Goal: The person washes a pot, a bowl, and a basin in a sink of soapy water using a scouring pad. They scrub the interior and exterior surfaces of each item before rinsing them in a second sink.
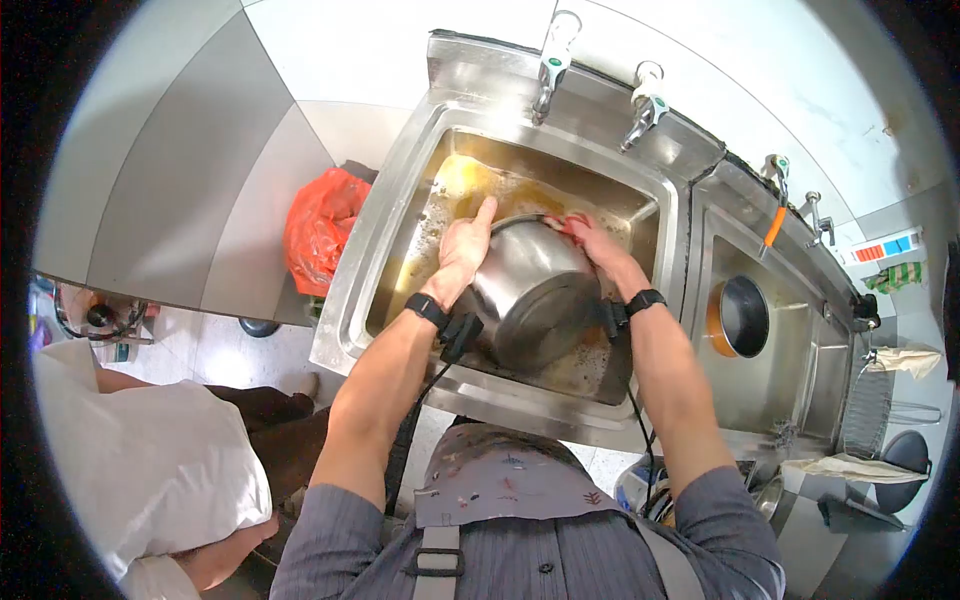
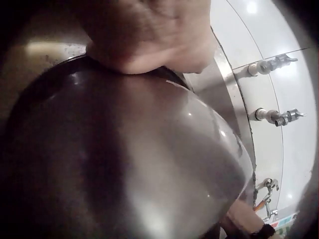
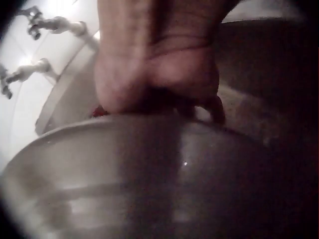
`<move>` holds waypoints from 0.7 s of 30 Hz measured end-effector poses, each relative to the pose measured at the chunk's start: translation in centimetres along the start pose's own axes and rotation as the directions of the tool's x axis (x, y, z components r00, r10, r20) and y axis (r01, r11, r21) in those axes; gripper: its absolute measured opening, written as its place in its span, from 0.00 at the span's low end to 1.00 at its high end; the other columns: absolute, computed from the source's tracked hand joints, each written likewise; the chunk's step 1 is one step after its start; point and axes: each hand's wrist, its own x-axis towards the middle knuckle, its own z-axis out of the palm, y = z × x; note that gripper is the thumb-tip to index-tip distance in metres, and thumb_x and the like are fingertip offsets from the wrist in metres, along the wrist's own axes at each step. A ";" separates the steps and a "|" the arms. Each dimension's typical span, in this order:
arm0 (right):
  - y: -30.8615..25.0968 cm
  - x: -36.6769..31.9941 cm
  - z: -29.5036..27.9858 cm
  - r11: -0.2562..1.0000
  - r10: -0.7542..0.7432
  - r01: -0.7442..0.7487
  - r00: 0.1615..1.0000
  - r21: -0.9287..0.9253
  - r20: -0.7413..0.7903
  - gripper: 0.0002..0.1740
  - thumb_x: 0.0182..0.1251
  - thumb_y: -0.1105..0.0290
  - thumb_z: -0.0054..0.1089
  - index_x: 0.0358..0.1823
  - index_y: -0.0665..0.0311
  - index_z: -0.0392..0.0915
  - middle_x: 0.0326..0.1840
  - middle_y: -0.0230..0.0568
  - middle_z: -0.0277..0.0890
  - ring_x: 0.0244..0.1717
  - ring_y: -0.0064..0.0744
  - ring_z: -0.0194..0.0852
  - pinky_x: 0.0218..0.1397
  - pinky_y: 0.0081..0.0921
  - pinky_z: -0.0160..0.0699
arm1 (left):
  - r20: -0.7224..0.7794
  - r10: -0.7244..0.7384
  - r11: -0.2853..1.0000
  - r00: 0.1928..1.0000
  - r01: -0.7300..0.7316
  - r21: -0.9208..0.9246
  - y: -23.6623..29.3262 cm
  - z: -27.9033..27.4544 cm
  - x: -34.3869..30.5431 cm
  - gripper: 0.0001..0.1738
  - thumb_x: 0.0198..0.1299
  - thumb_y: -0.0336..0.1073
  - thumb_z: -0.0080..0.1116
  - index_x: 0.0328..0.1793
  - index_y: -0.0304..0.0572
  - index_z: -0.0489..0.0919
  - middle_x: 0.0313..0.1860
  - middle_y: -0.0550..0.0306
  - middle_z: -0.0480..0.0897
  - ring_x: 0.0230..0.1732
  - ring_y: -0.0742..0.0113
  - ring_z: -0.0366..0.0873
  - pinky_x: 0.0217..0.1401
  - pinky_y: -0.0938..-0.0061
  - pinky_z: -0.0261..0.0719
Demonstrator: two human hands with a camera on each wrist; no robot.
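A large steel pot (image 1: 525, 270) lies tipped on its side in the soapy left sink, its dark round base facing me. My left hand (image 1: 465, 250) holds the pot at its left rim, thumb pointing away from me; the other fingers are mostly hidden. At the far right rim, my right hand (image 1: 600, 250) grips a red scrubbing pad (image 1: 572, 224) against the pot. Only a scrap of that red pad (image 3: 99, 112) shows in the right wrist view, beside the hand (image 3: 157, 79). The pot's curved wall (image 2: 164, 164) fills most of the left wrist view.
Foamy yellowish water (image 1: 470, 180) surrounds the pot. The right sink holds a small dark pan (image 1: 744, 316). Taps (image 1: 556, 70) line the back wall. To the left hang a red plastic bag (image 1: 322, 230) and, nearer, another person in white (image 1: 150, 470).
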 end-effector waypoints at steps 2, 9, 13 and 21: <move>3.1 -0.7 -1.9 0.985 0.163 -0.157 0.983 0.078 -0.087 0.24 0.80 0.57 0.51 0.68 0.64 0.75 0.61 0.35 0.81 0.56 0.27 0.75 0.63 0.30 0.72 | 0.056 -0.053 0.978 0.997 0.063 -0.201 -0.6 -0.3 -0.9 0.58 0.62 0.81 0.46 0.61 0.20 0.82 0.60 0.25 0.83 0.66 0.40 0.79 0.71 0.57 0.71; -3.3 -2.9 -3.4 0.995 0.101 -0.101 0.994 0.007 -0.049 0.20 0.82 0.56 0.51 0.64 0.60 0.76 0.53 0.27 0.79 0.52 0.22 0.73 0.53 0.25 0.72 | 0.022 -0.024 0.989 0.999 0.027 -0.148 -2.5 2.2 -2.1 0.57 0.65 0.80 0.41 0.53 0.19 0.85 0.58 0.21 0.82 0.67 0.32 0.77 0.74 0.53 0.69; -10.5 -4.7 -0.2 0.965 0.043 -0.065 0.995 -0.255 -0.089 0.19 0.78 0.57 0.56 0.57 0.64 0.77 0.45 0.38 0.82 0.42 0.28 0.78 0.45 0.33 0.77 | 0.058 0.160 0.985 0.985 -0.163 0.052 -0.1 2.5 -2.0 0.57 0.71 0.77 0.27 0.51 0.21 0.86 0.51 0.21 0.84 0.62 0.28 0.79 0.72 0.49 0.70; -11.2 -4.3 2.9 0.833 -0.239 0.256 0.966 -0.491 0.098 0.18 0.72 0.59 0.57 0.52 0.67 0.79 0.50 0.57 0.83 0.50 0.56 0.82 0.53 0.47 0.79 | 0.112 0.032 0.999 0.993 -0.033 0.012 3.8 2.9 -1.7 0.61 0.70 0.79 0.20 0.60 0.23 0.84 0.58 0.23 0.83 0.69 0.33 0.76 0.75 0.52 0.68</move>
